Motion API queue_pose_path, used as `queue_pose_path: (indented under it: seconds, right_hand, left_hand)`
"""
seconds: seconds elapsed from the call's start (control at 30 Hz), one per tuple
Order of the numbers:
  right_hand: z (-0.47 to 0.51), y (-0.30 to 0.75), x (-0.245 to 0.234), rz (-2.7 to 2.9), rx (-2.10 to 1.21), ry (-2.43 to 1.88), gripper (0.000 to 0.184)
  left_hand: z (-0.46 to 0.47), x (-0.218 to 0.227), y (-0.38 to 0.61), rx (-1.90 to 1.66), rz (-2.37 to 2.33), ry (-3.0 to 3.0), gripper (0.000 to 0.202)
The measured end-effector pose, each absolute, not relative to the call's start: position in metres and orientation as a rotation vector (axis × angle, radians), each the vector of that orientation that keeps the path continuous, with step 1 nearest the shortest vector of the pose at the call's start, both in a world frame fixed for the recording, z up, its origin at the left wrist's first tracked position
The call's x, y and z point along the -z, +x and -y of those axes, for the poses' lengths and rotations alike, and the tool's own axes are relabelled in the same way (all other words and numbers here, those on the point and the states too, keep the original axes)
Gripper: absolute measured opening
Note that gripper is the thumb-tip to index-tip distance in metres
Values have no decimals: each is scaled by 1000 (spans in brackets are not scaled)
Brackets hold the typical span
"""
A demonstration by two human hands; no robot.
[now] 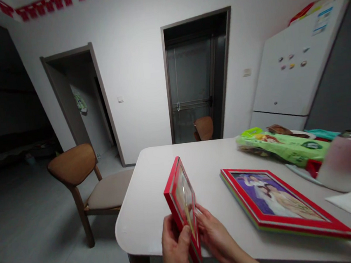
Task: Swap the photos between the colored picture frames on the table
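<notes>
Frame (181,193), red, glossy, rectangular, held edge-on; left hand (174,249), right hand (215,235): each grip closed round it.

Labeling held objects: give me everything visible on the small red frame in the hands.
The small red frame is a rectangular picture frame with a glossy red border, plastic-looking, and a glazed front showing a blurred picture with glare. It is held upright, nearly edge-on, front facing right, over the near edge of the white table. The left hand clasps its lower edge, thumb on the front; fingers of the right hand touch its lower right side.
</notes>
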State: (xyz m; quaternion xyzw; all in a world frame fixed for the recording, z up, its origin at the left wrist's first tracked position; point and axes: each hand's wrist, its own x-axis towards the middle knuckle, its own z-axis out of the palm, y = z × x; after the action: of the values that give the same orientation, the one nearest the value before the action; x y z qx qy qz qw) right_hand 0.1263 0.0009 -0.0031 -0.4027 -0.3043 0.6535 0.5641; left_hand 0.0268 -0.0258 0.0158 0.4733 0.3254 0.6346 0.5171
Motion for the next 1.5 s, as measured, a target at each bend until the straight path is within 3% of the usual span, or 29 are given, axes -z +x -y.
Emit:
queue_pose_path:
  seconds: [0.17, 0.27, 0.53, 0.7, 0.9, 1.2, 1.5]
  right_hand:
    - [-7, 138, -1, 707, -1452, -1035, 76]
    - [-15, 155, 3, 790, -1394, -1165, 76]
    - [-32, 178, 9, 1128, -1279, -1286, 59]
    - [-30, 183, 12, 1214, -1221, -1295, 61]
    - [-19, 197, -9, 1213, -1121, -1321, 66]
    - [-6, 317, -74, 1117, -958, -1601, 66]
    - [-1, 391, -56, 1035, -911, -1752, 61]
  left_hand:
    - [10, -7, -1, -1636, -752, 885, 60]
    - [4, 3, -23, -1530, -897, 903, 69]
    - [13, 20, -41, -1053, -1484, 1659, 55]
    - [17, 29, -42, -904, -1672, 1875, 55]
    - [18, 26, -26, -994, -1568, 1871, 54]
    - [5, -33, 88, -1080, -1242, 2091, 47]
    - [2, -13, 169, -865, -1202, 2087, 49]
